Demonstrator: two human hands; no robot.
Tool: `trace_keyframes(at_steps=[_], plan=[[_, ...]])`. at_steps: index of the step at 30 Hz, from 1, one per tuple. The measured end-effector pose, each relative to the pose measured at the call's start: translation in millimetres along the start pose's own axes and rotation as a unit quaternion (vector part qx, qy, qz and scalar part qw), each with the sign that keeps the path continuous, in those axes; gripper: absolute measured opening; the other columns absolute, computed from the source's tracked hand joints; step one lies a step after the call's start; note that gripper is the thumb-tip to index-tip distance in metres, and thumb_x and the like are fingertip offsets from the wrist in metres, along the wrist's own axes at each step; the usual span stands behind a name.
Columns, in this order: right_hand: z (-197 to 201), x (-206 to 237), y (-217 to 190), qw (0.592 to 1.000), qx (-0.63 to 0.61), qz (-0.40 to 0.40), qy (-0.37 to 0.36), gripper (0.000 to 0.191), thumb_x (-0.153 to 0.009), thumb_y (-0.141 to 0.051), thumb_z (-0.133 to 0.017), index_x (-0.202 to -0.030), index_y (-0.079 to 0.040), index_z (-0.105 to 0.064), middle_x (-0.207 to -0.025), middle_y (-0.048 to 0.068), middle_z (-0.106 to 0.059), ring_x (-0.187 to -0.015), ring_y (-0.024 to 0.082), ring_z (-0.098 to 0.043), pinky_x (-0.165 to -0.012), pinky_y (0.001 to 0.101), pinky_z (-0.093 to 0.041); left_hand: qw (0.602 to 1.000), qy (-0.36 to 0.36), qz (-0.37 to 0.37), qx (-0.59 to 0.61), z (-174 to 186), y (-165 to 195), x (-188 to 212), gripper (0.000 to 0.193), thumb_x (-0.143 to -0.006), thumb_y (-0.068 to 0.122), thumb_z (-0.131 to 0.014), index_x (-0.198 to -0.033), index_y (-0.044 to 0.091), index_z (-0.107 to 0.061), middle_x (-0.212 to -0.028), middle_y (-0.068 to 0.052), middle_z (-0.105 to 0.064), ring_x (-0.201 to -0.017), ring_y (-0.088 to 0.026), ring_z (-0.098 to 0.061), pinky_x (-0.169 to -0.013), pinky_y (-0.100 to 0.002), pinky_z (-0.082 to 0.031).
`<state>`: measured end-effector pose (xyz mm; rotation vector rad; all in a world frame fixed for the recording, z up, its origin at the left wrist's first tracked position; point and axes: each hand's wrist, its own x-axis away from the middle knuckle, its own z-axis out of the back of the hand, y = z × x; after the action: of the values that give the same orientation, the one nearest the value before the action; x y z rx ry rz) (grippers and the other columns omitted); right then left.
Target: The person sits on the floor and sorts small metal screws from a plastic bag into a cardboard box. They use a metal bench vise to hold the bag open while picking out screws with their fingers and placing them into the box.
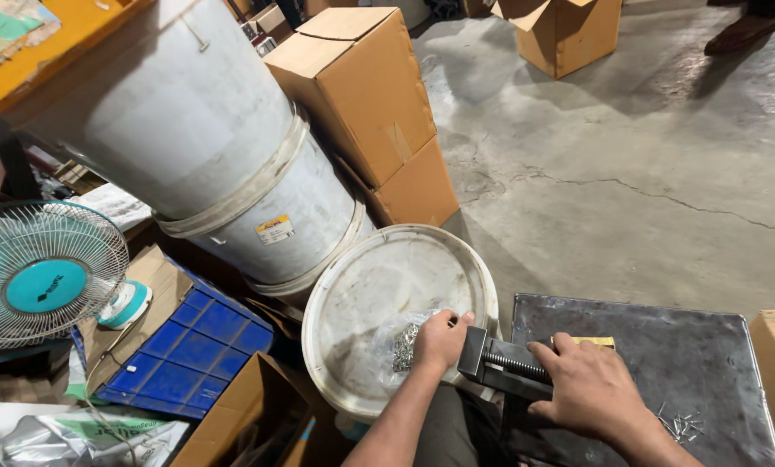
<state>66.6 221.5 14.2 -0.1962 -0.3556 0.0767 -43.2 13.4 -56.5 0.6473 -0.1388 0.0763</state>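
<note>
Low in the frame, just left of centre, a clear plastic bag of small silvery screws point(400, 342) lies crumpled on the round white bucket lid point(361, 294), with the left hand point(440, 340) reaching in, fingers curled over the bag's right edge. Right beside it, bottom centre, sits a dark metal tool with a threaded shaft point(502, 361), lying roughly level, blocky head toward the lid. The right hand point(588, 387) rests on its shaft end, palm down, fingers spread.
</note>
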Motion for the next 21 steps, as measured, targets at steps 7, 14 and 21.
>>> trace_keyframes(at_steps=[7,14,21], plan=[[-8.5,-2.3,4.1,0.999,-0.01,0.008,0.032,0.073,-0.074,-0.05,-0.08,-0.139,-0.026,-0.056,-0.121,0.002,-0.059,-0.12,0.023,-0.06,-0.103,0.0409,-0.049,0.998,-0.024,-0.054,-0.003,-1.5,-4.1,-0.8,0.044,-0.096,0.048,-0.056,-0.1,0.008,-0.073,-0.099,-0.021,-0.072,-0.098,-0.042,-0.067,-0.086,-0.048,-0.052],[-12.3,-9.9,4.4,0.999,-0.008,0.009,0.049,0.064,-0.073,-0.047,-0.078,-0.131,-0.026,-0.062,-0.117,0.004,-0.061,-0.113,0.026,-0.064,-0.098,0.0418,-0.053,0.997,-0.011,-0.078,-0.015,-7.5,-16.6,-6.2,0.042,-0.097,0.046,-0.055,-0.099,0.008,-0.073,-0.102,-0.022,-0.07,-0.1,-0.045,-0.064,-0.087,-0.051,-0.051],[-18.1,-24.0,9.0,0.999,-0.02,0.015,0.048,0.063,-0.071,-0.046,-0.079,-0.128,-0.023,-0.064,-0.119,0.007,-0.06,-0.111,0.029,-0.063,-0.096,0.0439,-0.052,0.997,0.021,-0.08,0.007,-22.1,-34.4,-18.8,0.035,-0.092,0.041,-0.061,-0.095,0.009,-0.074,-0.096,-0.021,-0.072,-0.094,-0.043,-0.066,-0.083,-0.049,-0.053]])
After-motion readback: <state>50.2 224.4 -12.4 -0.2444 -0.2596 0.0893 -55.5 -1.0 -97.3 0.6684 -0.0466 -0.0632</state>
